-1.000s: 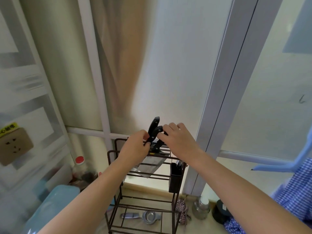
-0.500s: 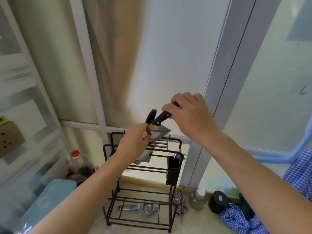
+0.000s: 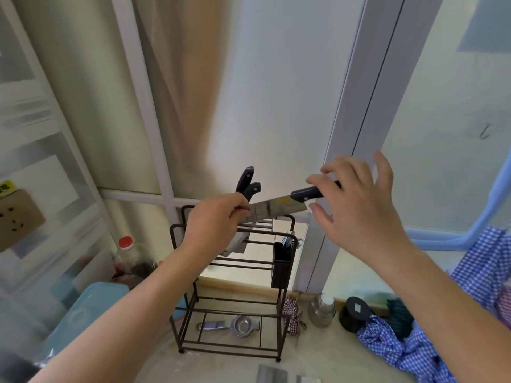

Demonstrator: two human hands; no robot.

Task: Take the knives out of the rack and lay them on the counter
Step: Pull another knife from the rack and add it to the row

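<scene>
A dark wire rack [image 3: 282, 272] stands on the pale counter [image 3: 326, 360] against the window. A knife [image 3: 276, 207] with a black handle and a steel blade is out of the rack and lies nearly level in the air above it. My right hand [image 3: 356, 214] pinches its handle between thumb and forefinger, the other fingers spread. My left hand [image 3: 218, 225] pinches the blade's tip end. Two more black knife handles [image 3: 249, 183] stick up from the rack behind the left hand, their blades hanging down inside.
A black holder [image 3: 282, 264] hangs on the rack's right side. A metal strainer [image 3: 240, 324] lies under the rack. A steel jar [image 3: 322, 309], a black lid [image 3: 355, 313] and blue checked cloth [image 3: 414, 346] sit right; a red-capped bottle [image 3: 130, 255] and blue box [image 3: 80, 319] sit left.
My right hand has drawn one knife up out of the rack and swung it to the right, level. My left hand shifted from the handles to the blade's tip.
</scene>
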